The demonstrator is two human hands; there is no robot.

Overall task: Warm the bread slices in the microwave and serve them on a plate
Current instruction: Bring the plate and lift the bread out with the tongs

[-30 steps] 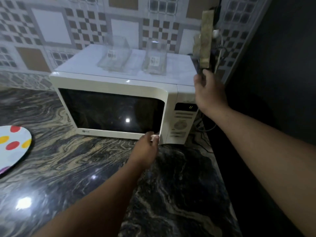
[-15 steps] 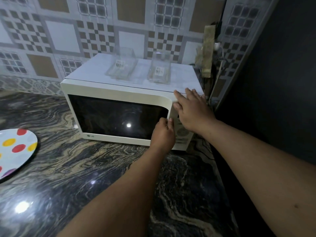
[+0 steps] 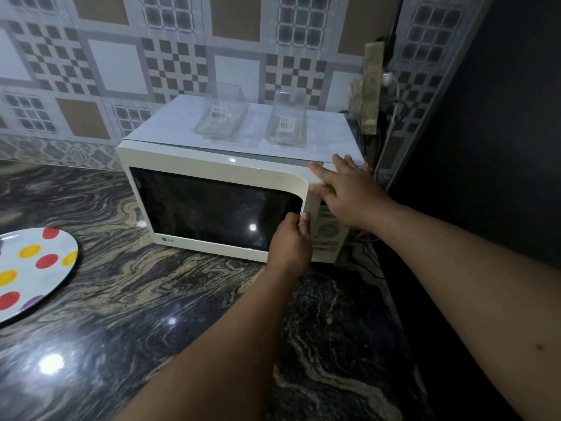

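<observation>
A white microwave (image 3: 212, 165) stands on the dark marbled counter against the tiled wall, its dark door closed. My left hand (image 3: 290, 244) grips the door's right edge, fingers curled round it. With straight fingers, my right hand (image 3: 346, 192) presses flat on the microwave's top right front corner, above the control panel (image 3: 326, 235). A white plate (image 3: 30, 268) with red, yellow and purple dots lies at the left edge of the counter. No bread shows.
Two clear glass dishes (image 3: 221, 118) (image 3: 287, 123) sit on top of the microwave. Behind its right side are a wall socket with cables (image 3: 390, 83) and a dark wall (image 3: 485, 117). The counter (image 3: 151, 299) spreads out in front.
My right hand came down from the socket area to the microwave's top right corner. My left hand slid up the door's right edge. The view shifted closer.
</observation>
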